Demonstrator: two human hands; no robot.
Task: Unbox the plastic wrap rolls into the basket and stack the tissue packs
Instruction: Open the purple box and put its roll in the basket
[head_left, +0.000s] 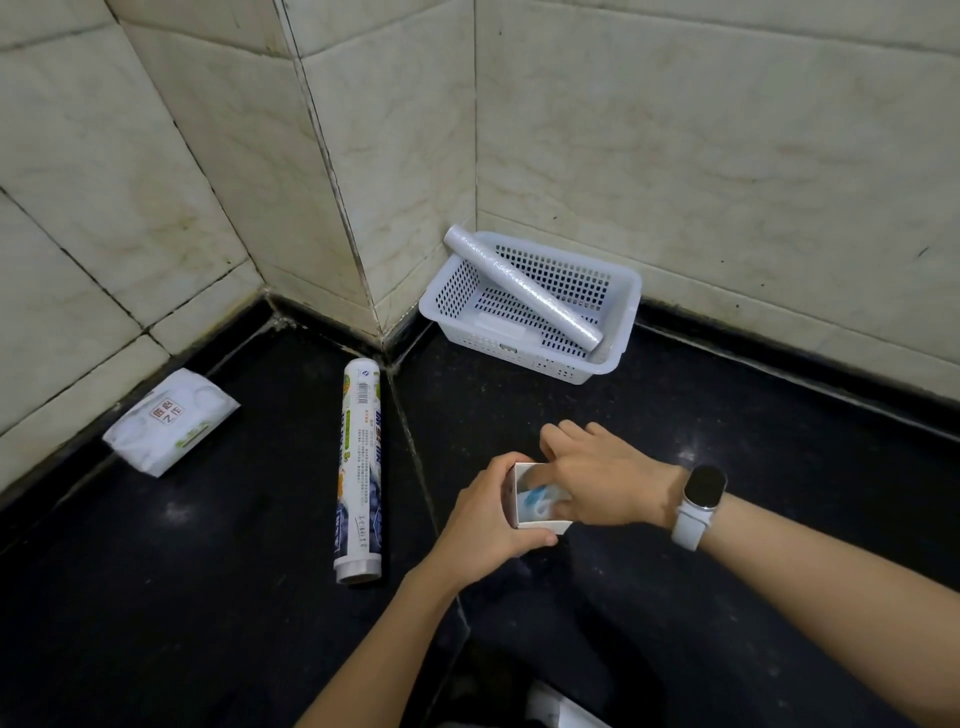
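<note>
Now, left hand (485, 519): grips the box (537, 499)
right hand (597, 480): fingers curled into box's open end
wrapped roll (358, 470): left of left hand
basket (618, 332): beyond right hand

Single head view, high, tilted forward-down over black counter (727, 415) toward tiled corner; hands close below.

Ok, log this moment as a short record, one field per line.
surface: black countertop in a tiled corner
basket: white basket by the wall, one unboxed roll lying slantwise in it, upper end over the rim
box: small open box, gripped by the left hand
right hand: fingers reaching into the box
printed roll: lying on the countertop, untouched
tissue pack: single, at the left wall
</note>
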